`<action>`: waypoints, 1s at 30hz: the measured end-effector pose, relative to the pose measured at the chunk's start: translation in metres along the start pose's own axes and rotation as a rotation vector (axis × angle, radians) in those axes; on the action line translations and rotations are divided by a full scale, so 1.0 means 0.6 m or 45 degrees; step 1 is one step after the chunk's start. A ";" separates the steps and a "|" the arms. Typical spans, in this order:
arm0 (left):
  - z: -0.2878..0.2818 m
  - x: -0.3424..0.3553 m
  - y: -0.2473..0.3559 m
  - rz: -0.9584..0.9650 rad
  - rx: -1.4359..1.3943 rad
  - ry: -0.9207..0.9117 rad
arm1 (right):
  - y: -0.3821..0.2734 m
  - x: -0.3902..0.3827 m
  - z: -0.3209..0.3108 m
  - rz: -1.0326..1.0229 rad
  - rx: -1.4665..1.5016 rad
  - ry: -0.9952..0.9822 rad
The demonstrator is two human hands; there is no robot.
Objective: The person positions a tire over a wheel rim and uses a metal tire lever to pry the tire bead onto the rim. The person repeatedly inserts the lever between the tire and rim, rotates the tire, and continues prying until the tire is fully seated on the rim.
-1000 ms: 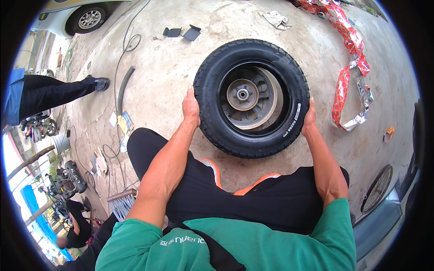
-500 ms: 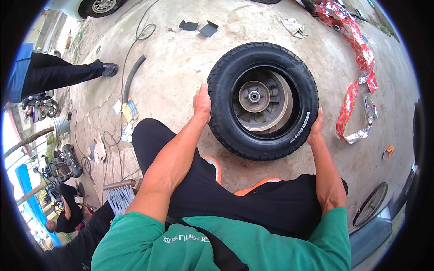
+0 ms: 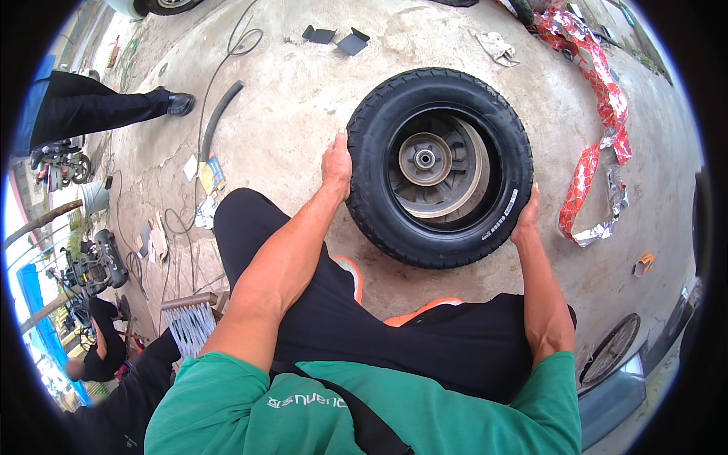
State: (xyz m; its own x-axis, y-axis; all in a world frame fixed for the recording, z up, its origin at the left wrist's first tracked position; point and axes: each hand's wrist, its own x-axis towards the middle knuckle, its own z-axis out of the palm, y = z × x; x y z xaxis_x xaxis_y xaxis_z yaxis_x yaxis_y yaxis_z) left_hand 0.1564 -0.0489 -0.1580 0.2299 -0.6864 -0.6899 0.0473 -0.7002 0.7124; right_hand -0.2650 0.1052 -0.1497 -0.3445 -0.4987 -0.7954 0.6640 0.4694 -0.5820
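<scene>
A black tyre (image 3: 369,163) with chunky tread lies nearly flat in front of my knees. Through its opening shows a grey metal wheel rim (image 3: 415,202) with a round hub, sitting off-centre toward the left. My left hand (image 3: 337,162) presses against the tyre's left side, its fingertips partly hidden by the tread. On the lower right side, my right hand (image 3: 527,217) holds the tyre, fingers mostly out of sight behind it. How the rim sits against the tyre's underside is hidden.
Red and silver foil wrapping (image 3: 599,98) trails along the right. A grey hose piece (image 3: 218,121), cables and scraps lie at left. Another person's leg (image 3: 114,106) stands at far left. Black box pieces (image 3: 353,42) lie beyond the tyre; a stool with a woven seat (image 3: 189,326) is beside me.
The view has shifted slightly. Both hands keep their places on the tyre, and the tyre and rim look the same relative to each other.
</scene>
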 end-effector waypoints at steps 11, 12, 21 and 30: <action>0.000 0.005 -0.005 -0.054 -0.037 -0.021 | -0.003 0.004 -0.008 0.018 -0.072 0.065; -0.001 0.006 -0.003 -0.062 -0.035 -0.033 | -0.001 0.009 -0.013 0.014 -0.071 0.061; -0.002 0.006 0.009 -0.178 -0.262 -0.320 | -0.011 0.015 -0.023 0.020 -0.078 0.029; -0.019 0.018 0.046 -0.163 -0.210 -0.385 | -0.067 -0.058 0.029 -0.026 -0.118 0.037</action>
State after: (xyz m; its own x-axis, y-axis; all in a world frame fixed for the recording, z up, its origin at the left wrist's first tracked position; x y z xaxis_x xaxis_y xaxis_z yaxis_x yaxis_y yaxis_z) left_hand 0.1714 -0.0732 -0.1444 -0.0849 -0.6396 -0.7640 0.2190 -0.7600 0.6119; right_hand -0.2681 0.0908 -0.0958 -0.3773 -0.4881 -0.7871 0.5930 0.5254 -0.6101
